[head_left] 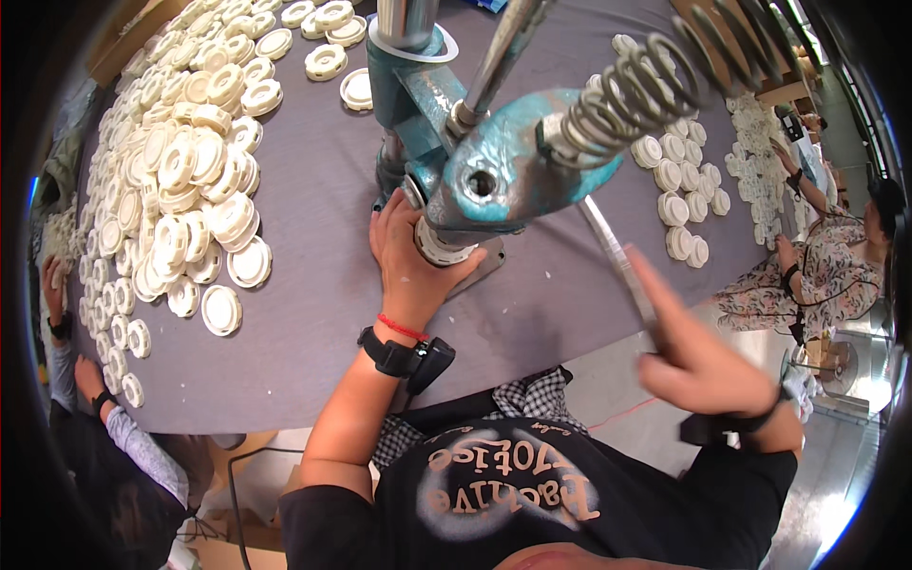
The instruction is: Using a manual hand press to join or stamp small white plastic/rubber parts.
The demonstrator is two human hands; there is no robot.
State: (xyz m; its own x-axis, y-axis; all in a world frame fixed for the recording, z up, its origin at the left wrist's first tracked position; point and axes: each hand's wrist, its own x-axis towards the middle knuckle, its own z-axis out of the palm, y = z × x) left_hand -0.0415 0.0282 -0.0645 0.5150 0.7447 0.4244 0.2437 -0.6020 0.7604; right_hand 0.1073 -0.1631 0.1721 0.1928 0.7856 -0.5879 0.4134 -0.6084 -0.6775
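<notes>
While under the press [494, 180], cap [439, 249] against left hand [410, 255].

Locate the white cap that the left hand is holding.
In the head view, the white cap sits centre frame under the teal press, gripped by the left hand on the grey table.

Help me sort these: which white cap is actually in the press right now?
The cap under the teal press head, gripped by the left hand. All the others lie loose on the grey table, in the big left pile or the small right cluster.
</notes>
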